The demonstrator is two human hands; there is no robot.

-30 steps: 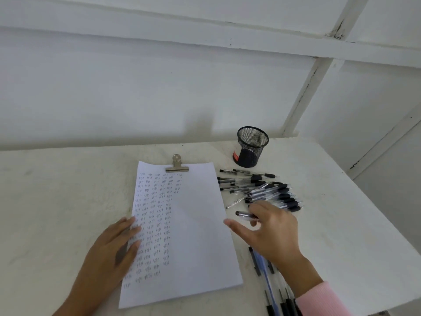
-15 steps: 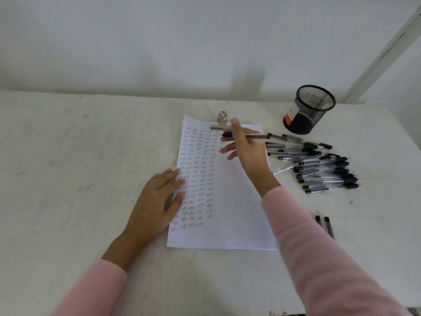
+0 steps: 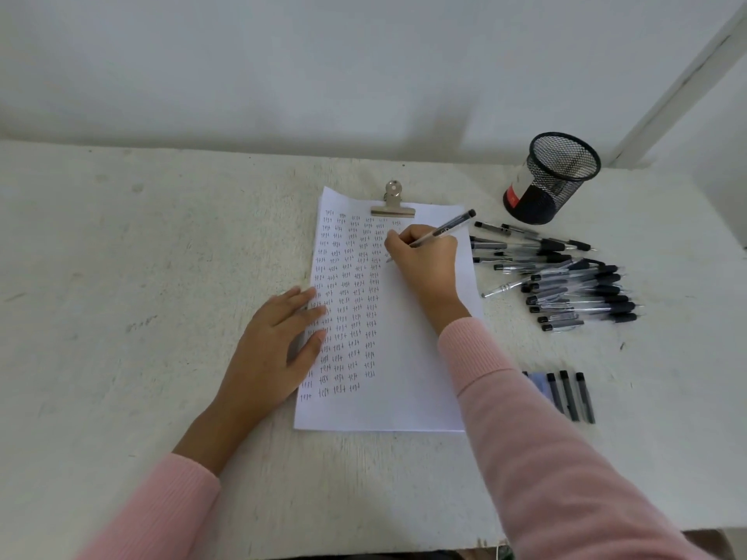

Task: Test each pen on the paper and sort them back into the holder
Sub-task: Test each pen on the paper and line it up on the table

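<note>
One pen [image 3: 448, 227] in right hand [image 3: 424, 258], apparently tip-down.

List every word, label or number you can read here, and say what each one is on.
"test": handwritten over and over in columns down the left part of the paper.
Red and white label on the mesh holder: too blurred to read.
Pile of pens and the pen in the right hand: any barrel print is too small to read.
</note>
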